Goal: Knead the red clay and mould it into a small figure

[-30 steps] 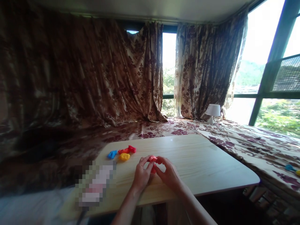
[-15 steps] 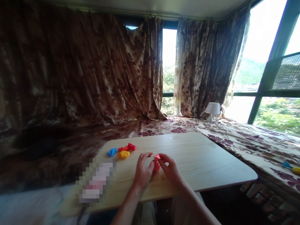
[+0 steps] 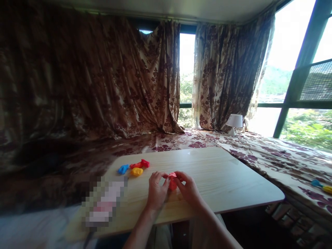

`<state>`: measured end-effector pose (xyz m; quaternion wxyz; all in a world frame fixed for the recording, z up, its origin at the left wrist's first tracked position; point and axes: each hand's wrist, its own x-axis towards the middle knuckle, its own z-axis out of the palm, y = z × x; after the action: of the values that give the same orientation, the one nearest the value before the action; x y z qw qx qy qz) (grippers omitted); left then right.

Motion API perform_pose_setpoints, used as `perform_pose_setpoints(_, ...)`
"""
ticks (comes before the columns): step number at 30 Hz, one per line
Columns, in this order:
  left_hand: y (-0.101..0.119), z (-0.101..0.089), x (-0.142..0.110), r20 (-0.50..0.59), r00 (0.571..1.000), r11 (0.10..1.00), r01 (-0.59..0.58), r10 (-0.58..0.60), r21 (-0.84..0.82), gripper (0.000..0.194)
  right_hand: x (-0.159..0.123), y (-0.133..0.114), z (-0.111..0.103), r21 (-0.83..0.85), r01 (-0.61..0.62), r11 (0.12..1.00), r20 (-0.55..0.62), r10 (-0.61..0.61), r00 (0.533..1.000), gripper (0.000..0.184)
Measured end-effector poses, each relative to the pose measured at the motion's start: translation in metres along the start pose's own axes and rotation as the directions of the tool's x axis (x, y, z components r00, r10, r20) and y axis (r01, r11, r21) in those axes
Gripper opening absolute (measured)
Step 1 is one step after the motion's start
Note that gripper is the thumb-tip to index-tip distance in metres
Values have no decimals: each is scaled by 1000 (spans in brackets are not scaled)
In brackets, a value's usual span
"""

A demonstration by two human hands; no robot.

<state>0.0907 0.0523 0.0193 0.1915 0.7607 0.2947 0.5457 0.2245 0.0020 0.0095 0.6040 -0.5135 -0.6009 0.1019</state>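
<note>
Between my hands, just over the near part of the table, is a small pinkish-red soft piece (image 3: 172,185) with a rounded lower part and a ruffled, paler top. My left hand (image 3: 157,189) pinches the left of its top with thumb and forefinger. On the other side, my right hand (image 3: 188,188) grips the same top between its thumb and fingers. The fingertips hide part of it, and its material is hard to make out. Farther left on the table lie a blue crumpled piece (image 3: 123,169), a red one (image 3: 140,164) and a yellow one (image 3: 136,172).
The pale wood table (image 3: 233,186) has rounded corners. A blurred-out flat object (image 3: 105,204) lies at its left edge. Beyond stand a white lamp (image 3: 234,121) and flowered curtains (image 3: 145,86). Blue and yellow pieces (image 3: 327,188) lie on the flowered cover at right.
My left fingers have closed in from beside the pinkish-red piece onto its top. My right hand keeps its grip there. The view has shifted slightly.
</note>
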Motion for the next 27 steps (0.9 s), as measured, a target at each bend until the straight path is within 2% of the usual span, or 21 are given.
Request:
perform_pose_setpoints(4,-2,1,-1,-23,1000,1000,-13,14,26,4,0,-1,0,-19,-14,1000,-7,13,1000,15)
perform_pose_setpoints(8,-1,2,-3,-28,990,986,-134,137,104,20,0,-2,1,-36,6,999,14,-6,1000,16)
perform_pose_setpoints(11,0,2,-3,-55,979,967,-186,198,174,16,0,-2,0,-41,30,999,20,-29,999,15)
perform_pose_setpoints(16,1,1,-1,-81,980,975,-167,180,147,10,0,-3,-1,-76,46,996,10,-46,999,14)
perform_pose_setpoints(22,3,1,-3,-32,985,973,-163,171,161,19,0,-4,-1,-82,48,995,4,-48,999,16)
perform_pose_setpoints(27,2,1,-3,-38,989,978,-137,145,160,14,0,-4,-1,-57,42,997,10,-42,999,18)
